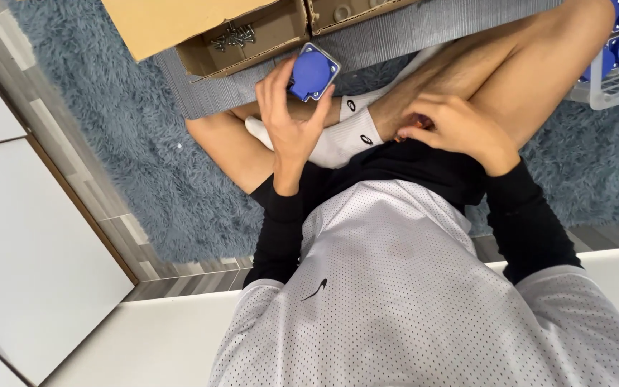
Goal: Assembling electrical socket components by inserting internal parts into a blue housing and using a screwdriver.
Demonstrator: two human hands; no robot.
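This looks like a room in a home used for piecework. A shaggy blue-grey rug (pixel 137 136) covers wood-look flooring (pixel 73 165). Above the rug lie cardboard boxes (pixel 252 36) holding screws (pixel 232 36); to its right, a wire basket (pixel 614 86) of blue parts.

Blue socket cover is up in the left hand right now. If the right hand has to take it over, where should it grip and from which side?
Probably by the grey square frame's free far edges, coming from the right. The left hand holds the blue socket cover from its near side, with fingertips on both flanks. The right hand rests low at the leg, its fingers curled.
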